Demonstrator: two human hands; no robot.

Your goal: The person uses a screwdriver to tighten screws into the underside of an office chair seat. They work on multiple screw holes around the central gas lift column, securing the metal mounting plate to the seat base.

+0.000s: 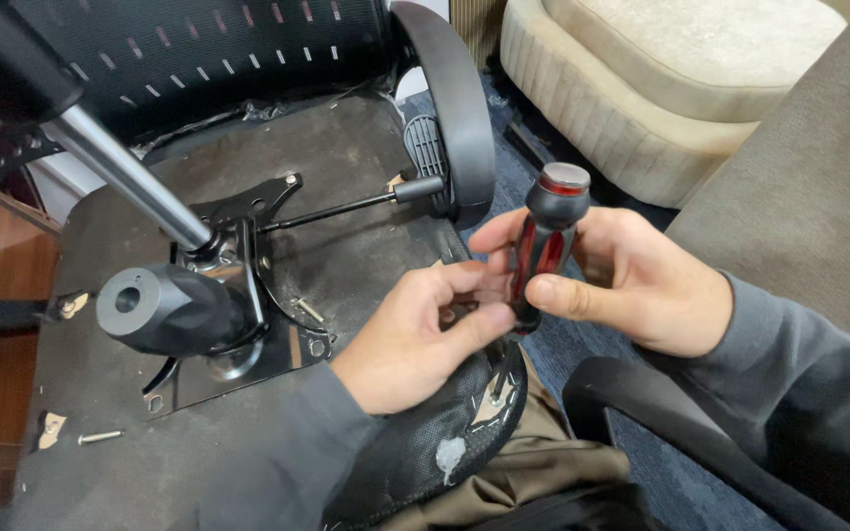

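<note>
Right now my right hand wraps the red-and-black screwdriver, my left hand pinches its lower end, above the upturned chair seat; one loose screw lies there.

An upturned chair seat lies across the left and middle, with a metal mechanism plate on its underside. A gas cylinder rises from the plate toward the upper left, and a lever runs from it to the right. A loose screw lies on the seat at the lower left. An armrest stands at the seat's right edge. Right of the plate, the left hand and right hand meet around an upright screwdriver. A sofa sits behind, upper right.
</note>
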